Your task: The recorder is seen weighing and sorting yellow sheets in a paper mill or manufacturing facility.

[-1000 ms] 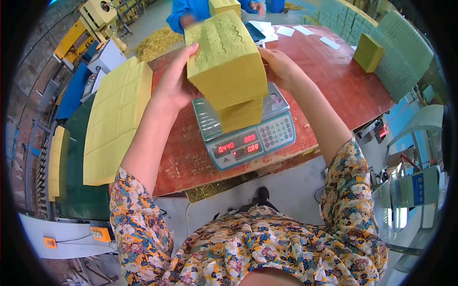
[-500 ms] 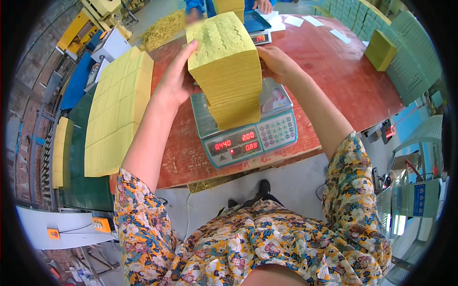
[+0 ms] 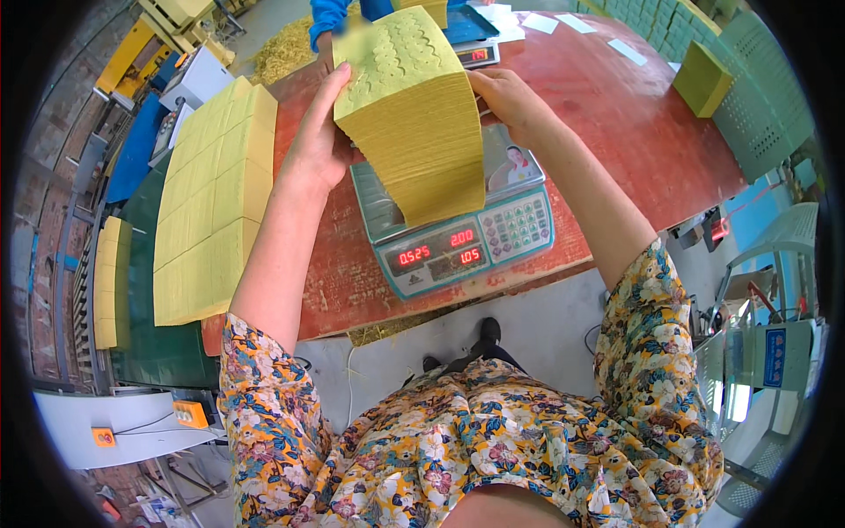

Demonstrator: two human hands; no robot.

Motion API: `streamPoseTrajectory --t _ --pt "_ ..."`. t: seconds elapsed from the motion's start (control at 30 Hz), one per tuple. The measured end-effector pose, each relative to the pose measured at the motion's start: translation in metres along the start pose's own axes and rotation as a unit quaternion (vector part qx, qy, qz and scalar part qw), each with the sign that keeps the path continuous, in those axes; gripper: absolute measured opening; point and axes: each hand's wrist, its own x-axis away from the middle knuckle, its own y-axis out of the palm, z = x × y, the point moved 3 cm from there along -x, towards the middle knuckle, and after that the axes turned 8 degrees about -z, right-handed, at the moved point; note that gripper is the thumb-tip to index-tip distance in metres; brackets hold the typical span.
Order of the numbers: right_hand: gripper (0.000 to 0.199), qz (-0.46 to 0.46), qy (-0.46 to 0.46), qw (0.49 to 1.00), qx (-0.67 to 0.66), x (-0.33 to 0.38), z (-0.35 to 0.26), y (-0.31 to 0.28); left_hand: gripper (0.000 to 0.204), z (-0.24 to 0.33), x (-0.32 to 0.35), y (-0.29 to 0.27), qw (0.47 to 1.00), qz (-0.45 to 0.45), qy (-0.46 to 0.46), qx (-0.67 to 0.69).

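A thick stack of yellow perforated paper sheets (image 3: 414, 114) stands on the pan of a grey digital scale (image 3: 458, 224) with red lit digits. My left hand (image 3: 317, 145) presses flat against the stack's left side. My right hand (image 3: 510, 101) holds its right side near the top. The scale sits on a reddish-brown table (image 3: 616, 141) in front of me.
Rows of similar yellow stacks (image 3: 207, 202) lie along the table's left edge. Another person's blue sleeve (image 3: 330, 16) and a second scale (image 3: 471, 40) are at the far side. A lone yellow block (image 3: 702, 79) sits at the right, green crates (image 3: 748, 97) beyond it.
The separate upper and lower piles on the scale have become one stack, squared between my hands, and the scale's reading has changed.
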Motion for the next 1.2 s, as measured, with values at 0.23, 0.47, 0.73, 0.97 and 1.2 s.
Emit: streamPoseTrajectory --t 0.23,0.47,0.73,0.97,1.2 --pt "0.044 0.059 -0.031 0.998 -0.007 0.012 0.013 0.004 0.079 -0.009 0.005 0.007 0.994 0.062 0.020 -0.084" --pt "0.064 0.089 -0.135 0.970 -0.183 0.015 0.063 -0.004 0.063 -0.077 -0.009 0.014 0.988 0.089 0.064 0.113" --pt "0.059 0.007 -0.045 0.963 -0.267 -0.025 0.037 0.020 0.049 -0.101 -0.059 0.007 0.972 0.054 0.148 0.173" --pt "0.063 -0.017 -0.081 0.976 -0.199 -0.015 0.065 -0.003 0.073 -0.080 -0.021 0.001 0.965 0.179 0.152 0.114" --pt "0.062 0.038 -0.083 0.969 -0.228 0.111 0.070 -0.043 0.076 -0.091 0.163 -0.066 0.917 0.364 0.125 0.105"
